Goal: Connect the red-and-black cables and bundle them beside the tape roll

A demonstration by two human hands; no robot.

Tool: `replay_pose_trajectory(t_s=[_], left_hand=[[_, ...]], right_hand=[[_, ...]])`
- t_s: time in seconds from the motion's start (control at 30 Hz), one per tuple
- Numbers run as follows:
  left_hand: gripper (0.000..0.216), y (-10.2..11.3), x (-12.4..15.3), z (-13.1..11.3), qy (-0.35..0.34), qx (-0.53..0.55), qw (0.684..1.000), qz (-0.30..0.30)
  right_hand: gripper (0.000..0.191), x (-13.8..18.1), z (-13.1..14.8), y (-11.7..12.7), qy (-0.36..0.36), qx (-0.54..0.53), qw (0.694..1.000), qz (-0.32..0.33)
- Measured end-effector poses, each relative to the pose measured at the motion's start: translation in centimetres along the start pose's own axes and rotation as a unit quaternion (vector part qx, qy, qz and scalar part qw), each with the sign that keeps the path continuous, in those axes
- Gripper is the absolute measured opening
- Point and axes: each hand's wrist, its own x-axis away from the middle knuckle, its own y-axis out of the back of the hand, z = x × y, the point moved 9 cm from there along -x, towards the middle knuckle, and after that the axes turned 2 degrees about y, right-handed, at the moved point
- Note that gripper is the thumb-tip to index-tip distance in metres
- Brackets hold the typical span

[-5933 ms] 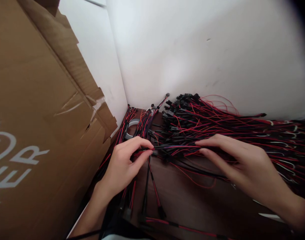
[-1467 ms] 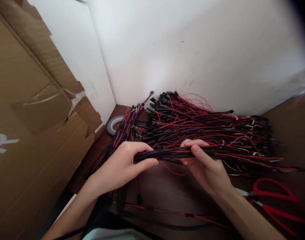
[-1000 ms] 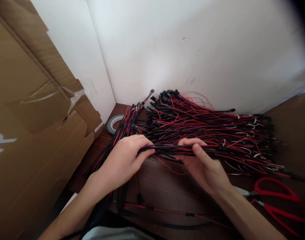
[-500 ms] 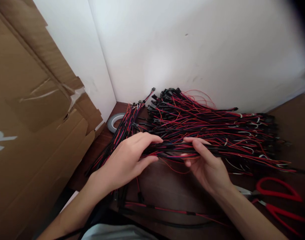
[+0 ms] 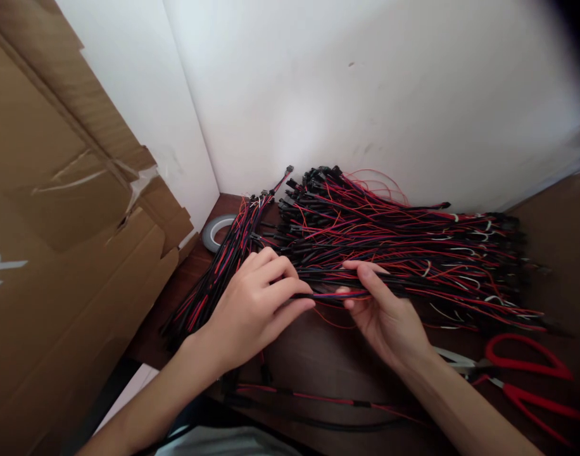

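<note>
A bundle of thin black, red and blue wires [image 5: 332,296] runs between my two hands above the dark table. My left hand [image 5: 266,297] pinches its left part, thumb and fingers closed around the strands. Further right, my right hand [image 5: 385,310] is wrapped around the same bundle, its thumb on top and fingertips curled behind. Right behind my hands lies a large pile of wire harnesses [image 5: 375,234] with black connectors at its left end. A smaller heap of wires [image 5: 214,278] lies to the left, partly behind my left hand.
Red-handled scissors [image 5: 503,367] lie open by my right forearm. A roll of grey tape [image 5: 209,237] sits behind the left heap. A cardboard box [image 5: 57,253] stands on the left, and a white wall [image 5: 366,114] at the back. A red and black cable [image 5: 318,398] lies in front.
My left hand has closed from a loose, spread grip into a pinch on the wires. My right hand keeps its hold, nearly in place. The view has shifted slightly.
</note>
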Motion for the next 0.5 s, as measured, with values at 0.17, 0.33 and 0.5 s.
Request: replay_pose_trajectory(t_s=[0.17,0.33,0.5], left_hand=[[0.009,-0.05,0.01,0.25,0.017,0.044,0.999,-0.005],[0.012,-0.01,0.16,0.38,0.021,0.036,0.999,-0.01],[0.008,0.01,0.38,0.73,0.039,0.056,0.998,0.014]], right_hand=[[0.02,0.03,-0.11,-0.26,0.007,0.002,1.0,0.017],[0.02,0.11,-0.45,-0.26,0.004,-0.001,1.0,0.02],[0.019,0.16,-0.28,-0.34,0.008,0.007,1.0,0.029]])
